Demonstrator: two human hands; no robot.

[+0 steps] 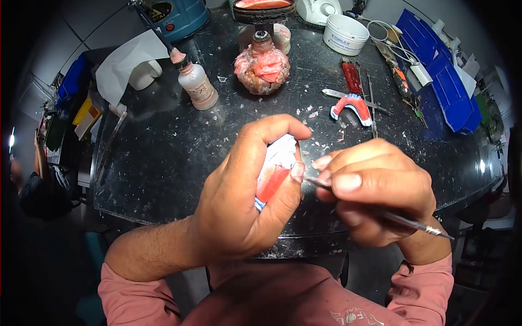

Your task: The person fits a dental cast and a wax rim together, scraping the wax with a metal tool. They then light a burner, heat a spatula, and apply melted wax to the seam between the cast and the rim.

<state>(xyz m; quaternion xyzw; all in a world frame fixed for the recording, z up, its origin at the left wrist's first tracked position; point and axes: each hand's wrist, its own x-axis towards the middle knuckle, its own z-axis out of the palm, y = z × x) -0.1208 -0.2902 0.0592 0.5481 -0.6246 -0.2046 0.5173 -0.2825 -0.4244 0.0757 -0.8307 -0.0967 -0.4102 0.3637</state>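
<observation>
My left hand (pixel 234 190) is wrapped around a white-and-blue dental cast (pixel 281 151) with red wax (pixel 273 183) on it. The fingers and palm hide much of the cast. Pinched like a pen in my right hand (pixel 386 182) is a slim metal wax carver (pixel 410 221). Its working end points left at the cast, close to my left thumb; whether it touches is hard to tell. Beyond my right hand, a horseshoe-shaped dental model (pixel 352 103) with red wax lies on the dark table (pixel 157 157).
A dropper-style bottle (pixel 198 87) and a lump caked in pink wax (pixel 262 70) stand at the back. A red-handled knife (pixel 352 79), metal tools, a white tub (pixel 345 35) and blue trays (pixel 451 87) sit to the right. A teal device (pixel 185 19) is back left. Wax scraps are scattered about.
</observation>
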